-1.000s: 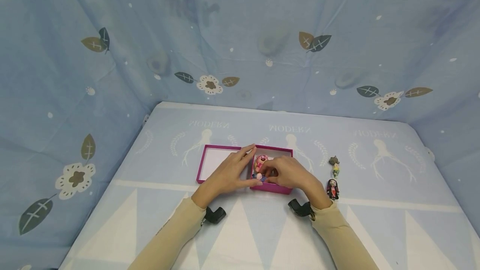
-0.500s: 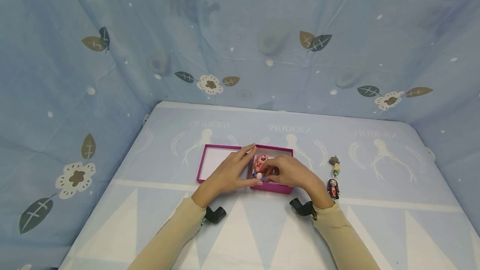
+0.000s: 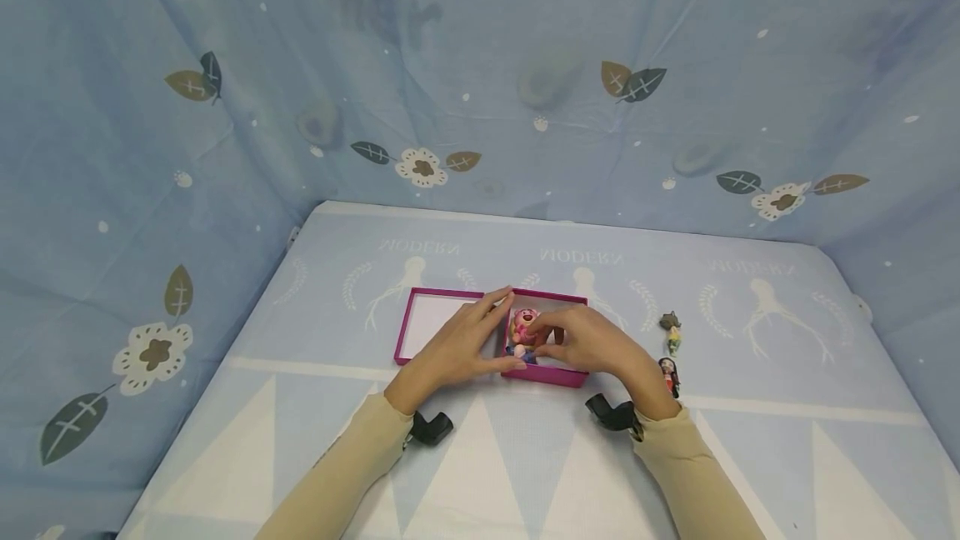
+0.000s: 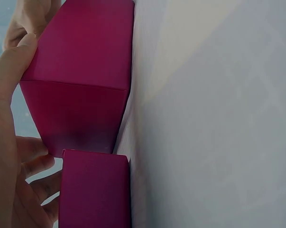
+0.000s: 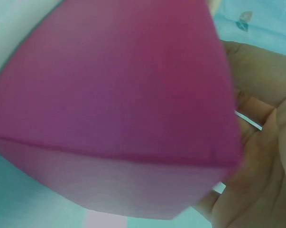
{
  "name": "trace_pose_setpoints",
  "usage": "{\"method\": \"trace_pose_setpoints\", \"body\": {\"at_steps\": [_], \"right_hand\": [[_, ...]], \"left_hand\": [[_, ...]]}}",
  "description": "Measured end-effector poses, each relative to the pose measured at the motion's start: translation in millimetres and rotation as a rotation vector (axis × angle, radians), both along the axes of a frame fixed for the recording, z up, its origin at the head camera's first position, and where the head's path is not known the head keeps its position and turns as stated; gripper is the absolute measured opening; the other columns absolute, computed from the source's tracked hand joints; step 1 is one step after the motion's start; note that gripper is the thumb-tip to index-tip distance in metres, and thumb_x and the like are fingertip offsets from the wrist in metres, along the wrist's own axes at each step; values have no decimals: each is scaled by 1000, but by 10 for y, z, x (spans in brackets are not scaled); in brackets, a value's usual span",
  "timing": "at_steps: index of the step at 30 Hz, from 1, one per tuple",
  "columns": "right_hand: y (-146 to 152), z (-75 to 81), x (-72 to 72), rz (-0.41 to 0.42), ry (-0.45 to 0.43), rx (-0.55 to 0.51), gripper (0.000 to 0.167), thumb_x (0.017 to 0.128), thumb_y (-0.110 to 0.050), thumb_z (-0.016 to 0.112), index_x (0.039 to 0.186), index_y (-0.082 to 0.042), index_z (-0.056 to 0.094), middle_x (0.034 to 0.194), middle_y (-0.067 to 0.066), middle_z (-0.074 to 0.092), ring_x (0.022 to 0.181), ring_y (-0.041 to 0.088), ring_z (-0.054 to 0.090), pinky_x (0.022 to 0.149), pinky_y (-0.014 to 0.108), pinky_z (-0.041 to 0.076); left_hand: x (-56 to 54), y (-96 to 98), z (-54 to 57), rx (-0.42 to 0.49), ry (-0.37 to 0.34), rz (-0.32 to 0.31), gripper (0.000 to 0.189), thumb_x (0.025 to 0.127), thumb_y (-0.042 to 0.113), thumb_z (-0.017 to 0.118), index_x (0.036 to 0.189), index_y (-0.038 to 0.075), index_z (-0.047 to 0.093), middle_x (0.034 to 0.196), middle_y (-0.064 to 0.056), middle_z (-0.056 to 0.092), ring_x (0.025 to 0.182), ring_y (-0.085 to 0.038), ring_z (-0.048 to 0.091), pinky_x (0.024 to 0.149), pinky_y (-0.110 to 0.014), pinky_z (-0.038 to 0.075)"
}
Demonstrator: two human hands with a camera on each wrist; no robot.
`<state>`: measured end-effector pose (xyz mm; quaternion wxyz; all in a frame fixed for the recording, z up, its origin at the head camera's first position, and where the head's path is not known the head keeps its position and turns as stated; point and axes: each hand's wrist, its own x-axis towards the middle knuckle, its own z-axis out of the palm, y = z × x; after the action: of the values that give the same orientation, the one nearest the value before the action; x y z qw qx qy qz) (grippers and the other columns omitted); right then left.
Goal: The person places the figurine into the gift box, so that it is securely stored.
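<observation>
In the head view, an open magenta box (image 3: pixel 553 376) stands on the table with a pink bear-like figurine (image 3: pixel 522 325) and a smaller blue-and-pale figurine (image 3: pixel 520 352) inside, near its left wall. My left hand (image 3: pixel 457 344) holds the box's left end, thumb at the front wall and fingers reaching to the back corner. My right hand (image 3: pixel 588 340) is over the box with bent fingers lowered inside, just right of the two figurines. A gap shows between its thumb and index finger. Box walls hide the fingertips in the right wrist view.
The box's lid (image 3: pixel 431 319), white inside with magenta edges, lies left of the box, partly under my left hand. To the right lie a brown-haired figurine (image 3: pixel 671 334) and a black-haired figurine (image 3: pixel 669 376) in red. Patterned cloth hangs behind the table.
My right hand has drawn slightly right, away from the small blue figurine, and its thumb and index finger have parted. The left hand stays on the box.
</observation>
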<state>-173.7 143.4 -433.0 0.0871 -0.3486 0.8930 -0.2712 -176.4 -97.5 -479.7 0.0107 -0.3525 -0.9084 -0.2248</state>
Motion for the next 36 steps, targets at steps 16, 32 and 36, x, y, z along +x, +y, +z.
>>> {"method": "trace_pose_setpoints", "body": {"at_steps": [16, 32, 36], "right_hand": [[282, 127, 33, -58, -13, -142, 45, 81, -19, 81, 124, -12, 67, 87, -10, 68, 73, 6, 55, 63, 28, 51], [1547, 47, 170, -370, 175, -105, 40, 81, -12, 80, 119, -11, 67, 79, -8, 63, 67, 0, 54, 60, 22, 45], [1743, 35, 177, -458, 135, -80, 40, 83, -18, 79, 120, -11, 67, 81, -4, 63, 69, 2, 54, 61, 20, 44]], "left_hand": [[0, 4, -8, -7, 0, 4, 97, 85, 64, 63, 156, 10, 25, 163, 0, 22, 139, -26, 40, 114, -44, 36], [-6, 22, -6, -19, -12, 0, 99, 85, 65, 61, 157, 12, 20, 164, 0, 19, 140, -25, 39, 114, -43, 35], [0, 14, 2, -17, -16, 9, 99, 84, 65, 62, 157, 11, 22, 164, 0, 20, 140, -25, 39, 114, -43, 35]]}}
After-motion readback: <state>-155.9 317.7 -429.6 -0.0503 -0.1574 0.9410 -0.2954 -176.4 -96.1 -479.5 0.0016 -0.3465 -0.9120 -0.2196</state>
